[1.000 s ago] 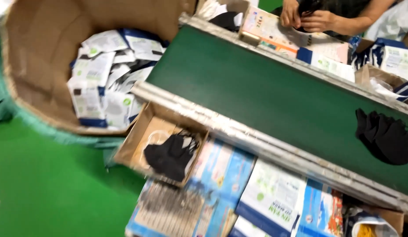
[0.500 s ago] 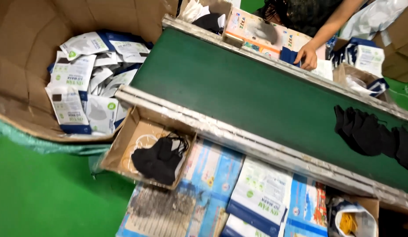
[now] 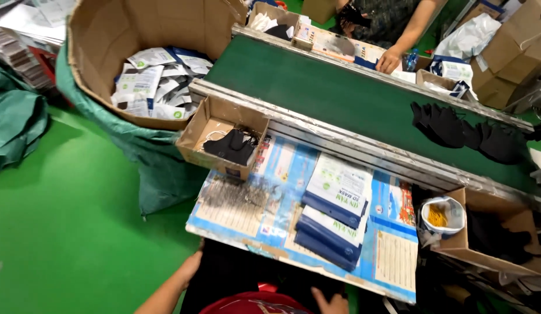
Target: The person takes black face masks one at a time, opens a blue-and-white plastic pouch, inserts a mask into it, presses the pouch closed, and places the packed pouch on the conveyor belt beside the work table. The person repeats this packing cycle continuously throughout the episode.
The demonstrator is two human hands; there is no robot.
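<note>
Both hands are sitting low at the near edge of the desk (image 3: 247, 235), holding nothing. The left hand (image 3: 189, 268) is resting beside the lap just under the desk's near-left corner; its grip is lying loosely apart. The right hand (image 3: 330, 303) is showing only partly at the bottom of the view, fingers spread, its grip likewise apart and touching no item. The stack of blue-and-white pouches (image 3: 334, 215) is lying flat on the desk just beyond the right hand. A small cardboard tray (image 3: 192, 136) holding black masks (image 3: 231, 146) is standing at the desk's far-left corner, against the green conveyor belt (image 3: 334, 96). More black masks (image 3: 465, 129) are lying on the belt to the right. A co-worker's hand (image 3: 389, 60) is resting across the belt.
</note>
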